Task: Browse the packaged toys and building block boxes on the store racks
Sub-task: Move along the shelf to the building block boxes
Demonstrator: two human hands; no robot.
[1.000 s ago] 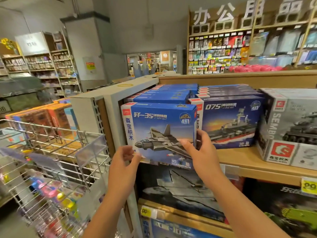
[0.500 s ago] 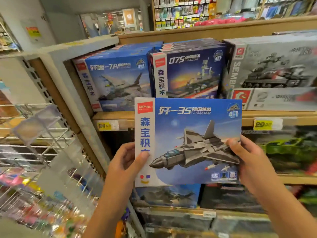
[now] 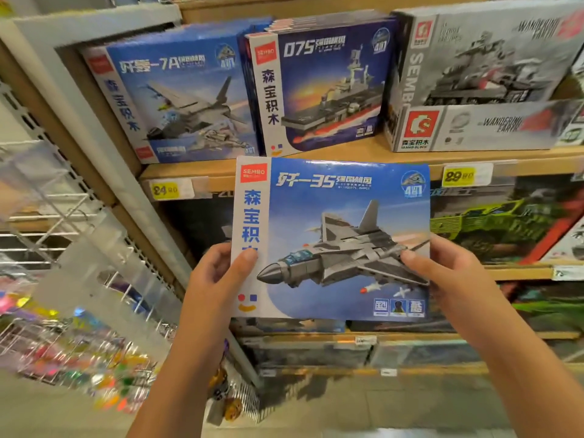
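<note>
Two bare hands hold a flat blue building block box up in front of store shelves. The left hand (image 3: 215,279) grips the box's left edge at about 8 o'clock, thumb pressed on the front over the white side strip, fingers behind. The right hand (image 3: 455,276) grips the right edge at about 4 o'clock, thumb lying across the printed jet's wing.

The fighter jet box (image 3: 331,238) fills the centre of the view, upright and facing the camera, clear of the shelf. It shows a grey brick-built jet on a blue sky, a red SEMBO logo at its top left corner, and large blue Chinese characters down the left strip.

Behind it, at 12 o'clock, a wooden shelf (image 3: 395,153) carries three boxes standing side by side: a blue jet box marked 7A (image 3: 177,99) at 11 o'clock, a dark blue warship box marked 075 (image 3: 322,86) at 12, and a grey tank box (image 3: 486,77) at 1 o'clock. Yellow price tags sit on the shelf edge, one at 10 o'clock (image 3: 164,189) and one at 2 o'clock (image 3: 459,176). At 3 o'clock, on the shelf below, is a box with a green vehicle (image 3: 496,222). At 8 o'clock a wire rack (image 3: 63,248) holds blurred, colourful small toys.
</note>
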